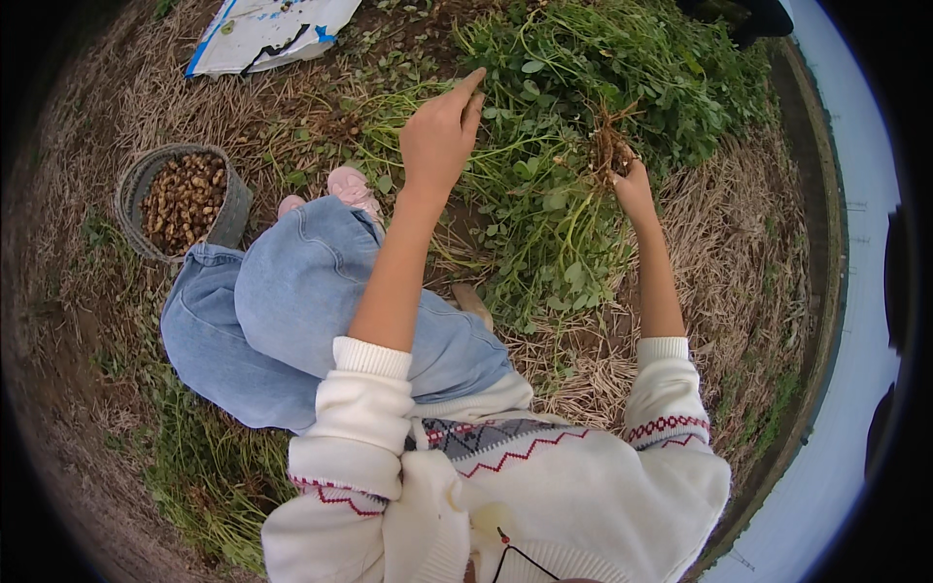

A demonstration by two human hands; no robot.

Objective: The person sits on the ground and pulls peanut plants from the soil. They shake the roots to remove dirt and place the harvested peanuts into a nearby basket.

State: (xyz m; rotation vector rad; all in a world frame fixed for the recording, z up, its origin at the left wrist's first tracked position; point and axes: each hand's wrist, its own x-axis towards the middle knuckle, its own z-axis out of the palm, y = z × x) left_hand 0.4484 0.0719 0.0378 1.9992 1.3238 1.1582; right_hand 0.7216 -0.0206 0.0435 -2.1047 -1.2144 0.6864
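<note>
My right hand [635, 184] grips the root end of a pulled peanut plant [606, 146]. Its brown roots point up, and its leafy stems spread down and left over the ground. My left hand [439, 138] is to the left, back upward, over stems and leaves; two extended fingers show, the others are hidden, and nothing shows between them. Beyond both hands lies a large heap of green peanut plants [619, 58]. At the left, beside the knees, stands a grey woven basket [237, 204] with dug peanuts [182, 200] in it.
A white sack with blue edging [277, 33] lies on the soil at the top left. More pulled plants [211, 466] lie at the lower left. Dry straw [736, 255] covers much of the ground. A dark shape, unclear, is at the top right edge.
</note>
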